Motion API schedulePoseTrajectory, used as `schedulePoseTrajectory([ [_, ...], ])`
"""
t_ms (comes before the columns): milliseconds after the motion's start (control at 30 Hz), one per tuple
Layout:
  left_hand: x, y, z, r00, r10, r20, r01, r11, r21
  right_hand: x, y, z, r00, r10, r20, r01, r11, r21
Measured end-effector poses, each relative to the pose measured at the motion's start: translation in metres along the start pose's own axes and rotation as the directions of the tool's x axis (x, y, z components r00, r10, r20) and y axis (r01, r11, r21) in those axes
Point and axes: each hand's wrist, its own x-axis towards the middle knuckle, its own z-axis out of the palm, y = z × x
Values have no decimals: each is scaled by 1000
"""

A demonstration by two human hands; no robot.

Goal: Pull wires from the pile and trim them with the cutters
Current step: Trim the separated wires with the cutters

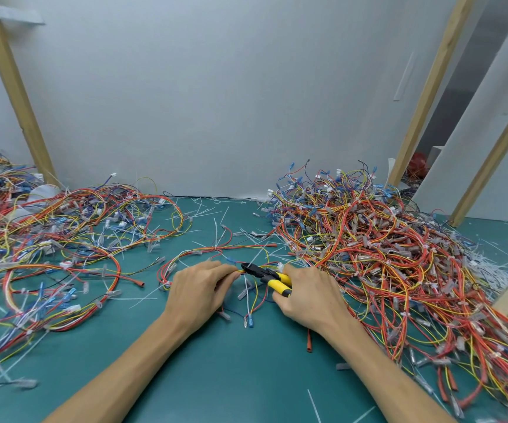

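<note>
On the teal mat (246,361), the left hand (199,288) pinches a red-and-yellow wire bundle (231,247) steady so the right hand (306,293), gripping yellow-handled black cutters (269,277), can bite it (tangled multicoloured wire pile (384,239) at three o'clock).

Standing here, I can't read any writing anywhere. The yellow handles of the cutters (280,283), in the lower middle of the frame, show no brand I can make out. The wire pile (384,239) at the right is dotted with small white pieces that may carry print, but they are too small and blurred to tell.
</note>
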Motion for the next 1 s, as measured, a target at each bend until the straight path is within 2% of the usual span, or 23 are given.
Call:
schedulePoseTrajectory([
  [667, -1, -1, 0, 1000, -4, 31, 4, 1000, -10, -1, 4, -2, 999, 34, 8, -34, 997, 72],
  [1000, -1, -1, 0, 999, -5, 39, 6, 1000, -27, 0, 5, -6, 997, 46, 55, -55, 984, 167],
])
